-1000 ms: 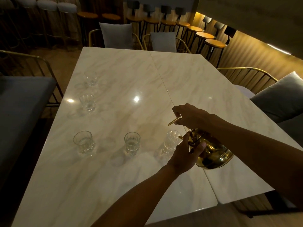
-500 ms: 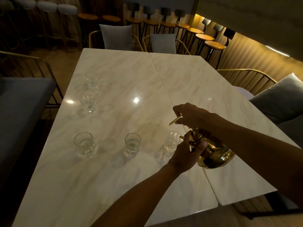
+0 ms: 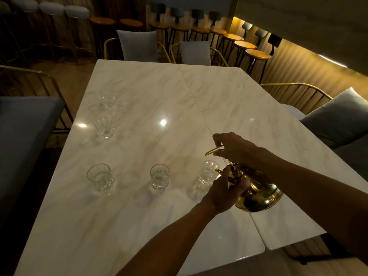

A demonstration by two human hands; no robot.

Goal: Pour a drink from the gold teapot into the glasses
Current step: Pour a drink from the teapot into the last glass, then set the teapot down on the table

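The gold teapot (image 3: 258,194) hangs tilted to the left over the marble table (image 3: 139,86), its spout at the rim of the nearest glass (image 3: 207,173). My right hand (image 3: 233,146) grips the teapot's thin gold handle from above. My left hand (image 3: 225,192) curls round the pot's neck and lid. Whether liquid is flowing is too dim to tell. Two more glasses (image 3: 159,178) (image 3: 100,177) stand in the same row to the left. Farther back on the left stand another glass (image 3: 104,128) and one more glass (image 3: 108,99).
The table is two marble tops joined along a seam (image 3: 199,108). A dark bench seat (image 3: 25,124) lies at the left, cushioned gold-framed chairs (image 3: 137,45) at the far end, a cushion (image 3: 338,118) at the right. Bar stools (image 3: 254,54) line the back wall.
Both hands and the teapot hold nearly the same place by the nearest glass; the view has shifted very slightly.
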